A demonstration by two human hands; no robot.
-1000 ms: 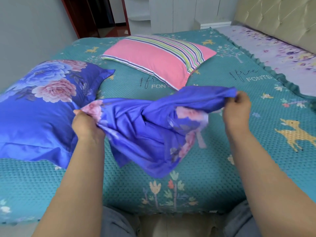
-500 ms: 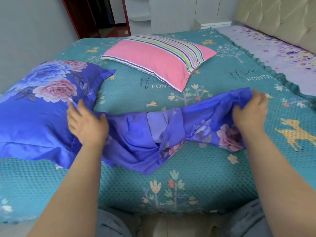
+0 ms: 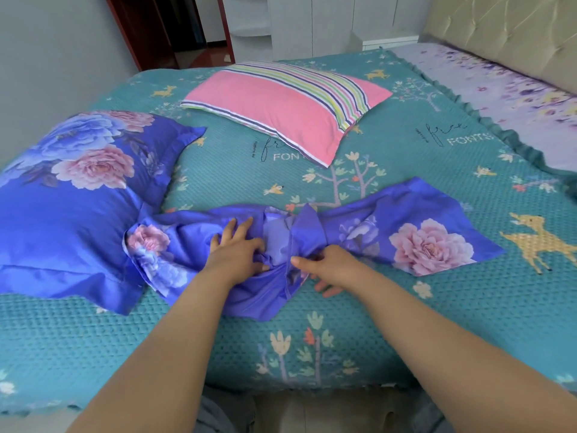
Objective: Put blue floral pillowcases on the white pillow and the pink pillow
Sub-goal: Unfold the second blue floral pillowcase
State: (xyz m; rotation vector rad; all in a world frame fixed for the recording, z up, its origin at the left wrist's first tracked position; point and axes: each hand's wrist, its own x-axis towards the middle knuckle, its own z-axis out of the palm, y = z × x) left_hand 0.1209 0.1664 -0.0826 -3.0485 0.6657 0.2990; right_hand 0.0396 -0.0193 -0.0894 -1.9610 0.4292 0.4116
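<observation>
Home bedroom: quilted bed (image 3: 406, 307), padded headboard (image 3: 505, 35).

A bed spread with a teal quilted coverlet (image 3: 406, 307) printed with trees, birds, yellow deer and lettering fills the area beneath and around the hands. To the right of the hands, past the coverlet's ruffled edge, lies a lilac floral sheet (image 3: 505, 98), backed by a beige tufted headboard (image 3: 505, 29) at the far right. Beyond the hands, across the bed, stand white cabinet doors (image 3: 312, 23) and a low white unit (image 3: 390, 42). Far ahead and to the left, a dark red-brown door frame (image 3: 125, 32) opens onto a reddish floor (image 3: 209, 57). A plain grey wall (image 3: 46, 48) rises to the left. Soft, even daylight.
</observation>
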